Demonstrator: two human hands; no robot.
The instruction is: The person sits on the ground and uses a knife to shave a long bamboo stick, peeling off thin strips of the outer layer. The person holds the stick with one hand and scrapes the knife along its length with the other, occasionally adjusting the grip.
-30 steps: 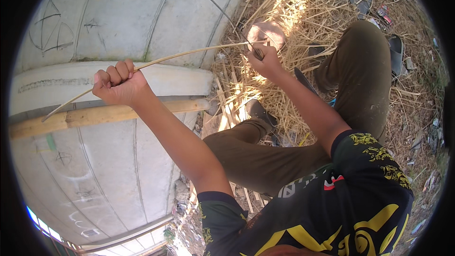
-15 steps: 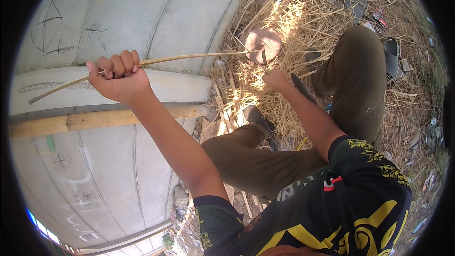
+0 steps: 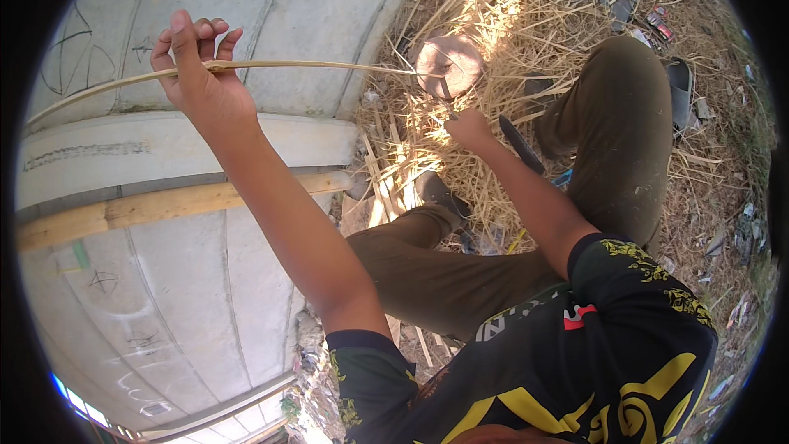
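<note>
Your left hand was raised, fingers pinched on a long thin bamboo strip stretching to the wooden block on the straw. Your right hand, closed on a dark knife, rested just beside that block.

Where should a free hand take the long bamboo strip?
On the bare middle span of the bamboo strip, between the left hand pinching it and the round wood block it meets near the right hand. Come from above, fingers closing across its width: it is thin, flexes in a shallow arc, and that stretch hangs free over the concrete.
</note>
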